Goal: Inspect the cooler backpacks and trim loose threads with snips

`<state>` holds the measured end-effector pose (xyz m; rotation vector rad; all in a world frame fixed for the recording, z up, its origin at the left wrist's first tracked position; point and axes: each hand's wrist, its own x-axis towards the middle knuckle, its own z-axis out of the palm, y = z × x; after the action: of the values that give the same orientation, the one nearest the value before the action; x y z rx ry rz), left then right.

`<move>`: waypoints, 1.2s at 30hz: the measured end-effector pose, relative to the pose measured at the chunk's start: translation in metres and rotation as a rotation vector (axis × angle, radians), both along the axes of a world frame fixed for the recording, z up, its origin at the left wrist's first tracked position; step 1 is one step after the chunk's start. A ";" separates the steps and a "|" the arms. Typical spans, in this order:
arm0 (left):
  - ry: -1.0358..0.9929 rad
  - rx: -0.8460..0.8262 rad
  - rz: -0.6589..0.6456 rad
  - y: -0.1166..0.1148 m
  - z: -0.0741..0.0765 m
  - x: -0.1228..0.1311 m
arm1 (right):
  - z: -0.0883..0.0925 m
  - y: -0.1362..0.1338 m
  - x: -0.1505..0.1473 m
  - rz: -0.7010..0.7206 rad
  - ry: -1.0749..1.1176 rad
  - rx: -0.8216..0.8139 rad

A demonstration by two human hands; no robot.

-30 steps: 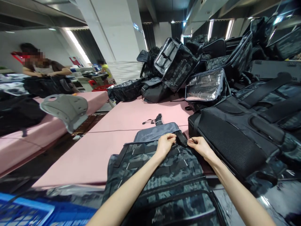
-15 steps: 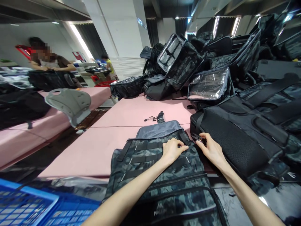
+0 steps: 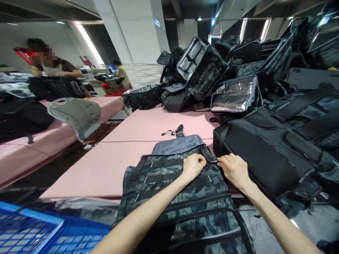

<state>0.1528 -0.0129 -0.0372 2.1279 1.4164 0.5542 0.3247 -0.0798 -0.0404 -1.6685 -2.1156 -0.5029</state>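
Observation:
A dark camouflage backpack (image 3: 182, 201) lies in front of me, its grey-lined top flap (image 3: 177, 144) folded out at the far end. My left hand (image 3: 194, 165) rests on its upper right part, thumb and fingers pinched beside a black strap (image 3: 208, 152); what they pinch is too small to make out. Just right of it, at the bag's side edge, my right hand (image 3: 234, 169) is closed around small dark thread snips, mostly hidden by the fingers. A narrow dark piece with a bright edge shows between the two hands.
The backpack lies partly on a pink table (image 3: 87, 176). A black bag (image 3: 259, 158) lies close at right, and a heap of bags (image 3: 203, 74) stands behind. Blue crates (image 3: 29, 225) are at lower left. Beyond a grey chair (image 3: 75, 113), a person (image 3: 50, 67) handles another bag.
My right hand has turned palm down and moved its fingertips to the strap, covering the snips. My left fingers have curled in tighter. The backpack lies almost as before.

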 end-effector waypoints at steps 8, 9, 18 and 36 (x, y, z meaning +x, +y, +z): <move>-0.095 -0.142 0.065 0.006 -0.010 0.007 | -0.003 0.002 0.000 0.002 -0.003 0.018; -0.113 -0.178 0.077 0.008 -0.012 0.008 | -0.003 0.002 0.000 0.001 -0.001 0.015; -0.302 -0.270 0.029 0.009 -0.020 0.012 | -0.003 0.006 -0.004 0.015 -0.003 -0.027; -0.048 0.035 0.289 0.044 0.006 -0.232 | 0.015 0.035 -0.013 0.191 0.873 -0.361</move>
<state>-0.0792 0.0308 -0.0316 1.9337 1.7104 0.7379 0.3117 -0.0444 -0.0250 -1.4357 -1.6965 0.6065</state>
